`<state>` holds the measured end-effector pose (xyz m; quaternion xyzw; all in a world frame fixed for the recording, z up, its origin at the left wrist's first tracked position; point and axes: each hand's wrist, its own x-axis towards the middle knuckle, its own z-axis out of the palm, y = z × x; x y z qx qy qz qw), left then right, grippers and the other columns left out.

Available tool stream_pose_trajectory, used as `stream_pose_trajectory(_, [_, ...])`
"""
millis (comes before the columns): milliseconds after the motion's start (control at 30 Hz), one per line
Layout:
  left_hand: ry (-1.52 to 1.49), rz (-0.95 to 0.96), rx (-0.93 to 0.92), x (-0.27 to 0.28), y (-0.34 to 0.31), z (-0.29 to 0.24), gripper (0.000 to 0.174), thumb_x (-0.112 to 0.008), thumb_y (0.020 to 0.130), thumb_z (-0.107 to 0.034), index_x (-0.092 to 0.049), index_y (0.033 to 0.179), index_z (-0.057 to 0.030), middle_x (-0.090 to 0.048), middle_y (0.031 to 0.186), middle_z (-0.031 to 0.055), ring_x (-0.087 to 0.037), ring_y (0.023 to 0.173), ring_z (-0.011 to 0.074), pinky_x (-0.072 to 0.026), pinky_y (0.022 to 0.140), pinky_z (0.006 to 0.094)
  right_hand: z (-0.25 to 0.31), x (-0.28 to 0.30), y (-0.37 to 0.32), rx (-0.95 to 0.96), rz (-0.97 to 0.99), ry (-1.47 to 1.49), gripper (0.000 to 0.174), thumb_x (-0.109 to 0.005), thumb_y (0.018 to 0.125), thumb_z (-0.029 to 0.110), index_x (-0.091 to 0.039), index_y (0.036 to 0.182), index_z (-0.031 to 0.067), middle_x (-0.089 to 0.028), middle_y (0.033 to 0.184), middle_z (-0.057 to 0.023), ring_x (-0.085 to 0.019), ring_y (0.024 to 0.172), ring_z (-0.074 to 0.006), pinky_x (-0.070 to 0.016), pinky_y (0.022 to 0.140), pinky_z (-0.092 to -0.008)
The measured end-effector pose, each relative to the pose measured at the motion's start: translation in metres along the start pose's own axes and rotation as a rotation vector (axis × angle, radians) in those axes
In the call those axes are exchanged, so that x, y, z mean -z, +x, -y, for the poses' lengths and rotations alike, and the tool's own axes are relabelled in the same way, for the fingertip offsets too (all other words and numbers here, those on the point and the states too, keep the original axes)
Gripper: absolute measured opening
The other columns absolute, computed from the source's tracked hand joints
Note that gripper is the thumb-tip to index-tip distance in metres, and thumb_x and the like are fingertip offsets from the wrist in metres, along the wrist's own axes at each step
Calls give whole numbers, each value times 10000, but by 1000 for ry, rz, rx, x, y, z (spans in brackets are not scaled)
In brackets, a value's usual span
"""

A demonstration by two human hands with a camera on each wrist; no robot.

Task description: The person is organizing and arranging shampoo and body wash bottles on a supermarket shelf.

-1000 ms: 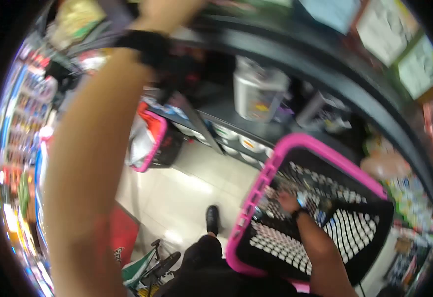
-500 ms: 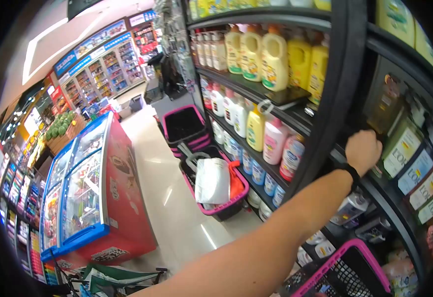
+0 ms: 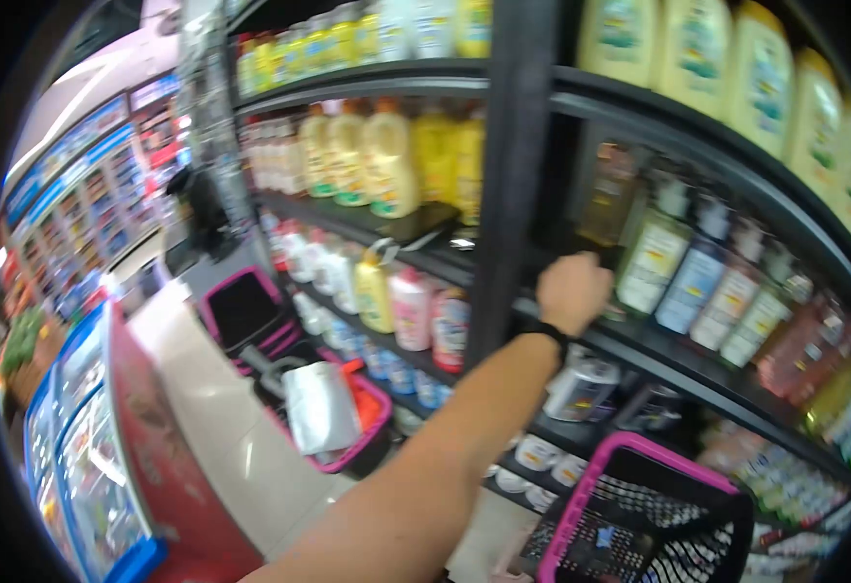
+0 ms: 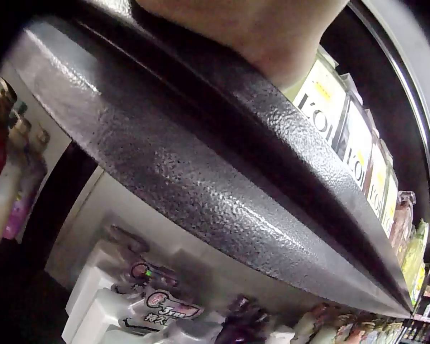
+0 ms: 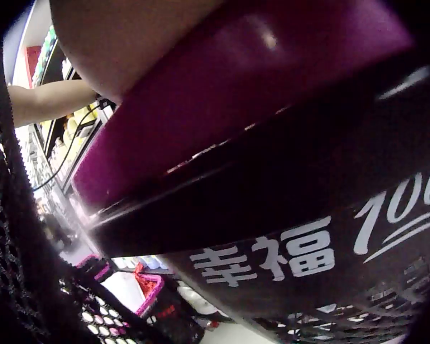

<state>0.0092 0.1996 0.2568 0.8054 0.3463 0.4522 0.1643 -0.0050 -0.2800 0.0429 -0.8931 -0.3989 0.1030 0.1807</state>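
Note:
My left hand (image 3: pixel 576 291) reaches onto a dark shelf (image 3: pixel 668 364), beside upright pump bottles (image 3: pixel 654 248). In the head view its back shows and the fingertips are hidden; I cannot tell what they touch. The left wrist view has the hand (image 4: pixel 265 36) above the shelf's front edge, close to the labelled bottles (image 4: pixel 321 107). Out of the head view, my right hand (image 5: pixel 136 43) appears at the top of the right wrist view, against the pink-purple rim (image 5: pixel 258 79) of a black basket (image 3: pixel 678 520). Its fingers are out of sight.
Left of the shelf post (image 3: pixel 513 194), more shelves hold yellow bottles (image 3: pixel 386 165) and other bottles. A second pink-rimmed basket (image 3: pixel 377 428) with a silvery bag (image 3: pixel 320 408) stands on the floor. A red freezer (image 3: pixel 168 437) with a blue edge is at left.
The head view swung from down at the basket, where the right hand was, up to the shelves, then turned right. The left hand stays by the pump bottles over the last half second.

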Motion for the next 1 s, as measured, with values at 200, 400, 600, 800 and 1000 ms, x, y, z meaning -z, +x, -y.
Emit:
stream_pose_trajectory(200, [75, -36, 26, -14, 5, 1, 265, -561, 788, -261, -675, 756, -24, -671, 772, 212, -664, 751, 396, -541, 712, 484, -5, -4, -1, -17, -32, 1, 321, -611, 834, 387, -697, 939, 96, -661, 726, -208, -643, 664, -403, -506, 607, -501])
stream_pose_trajectory(400, [128, -42, 6, -14, 4, -3, 249, -566, 787, -252, -673, 747, -31, -674, 768, 198, -663, 748, 384, -539, 715, 475, -1, 1, -3, -60, -35, -28, 327, -607, 827, 396, -686, 924, 93, -676, 750, -188, -653, 702, -390, -515, 645, -489])
stream_pose_trajectory(600, [128, -80, 31, -14, -1, -5, 236, -570, 784, -249, -669, 741, -40, -673, 766, 195, -661, 744, 381, -535, 707, 474, -5, -4, -3, -97, 4, -73, 315, -579, 836, 400, -664, 906, 106, -684, 772, -181, -659, 731, -395, -518, 668, -501])
stream_pose_trajectory(800, [1, -109, 20, -7, -5, -8, 225, -584, 792, -240, -679, 771, -37, -677, 769, 188, -664, 743, 374, -534, 690, 465, 6, 7, -2, -130, 30, -3, 331, -587, 830, 403, -682, 1002, 136, -688, 810, -187, -661, 788, -394, -522, 705, -479])
stream_pose_trajectory(1000, [-515, -216, -95, 24, -39, 12, 118, -616, 824, -104, -647, 789, 4, -652, 672, 152, -669, 624, 227, -493, 573, 329, 14, 11, -2, -143, 3, 62, 316, -610, 823, 388, -707, 1002, 145, -693, 842, -183, -664, 819, -387, -523, 745, -465])
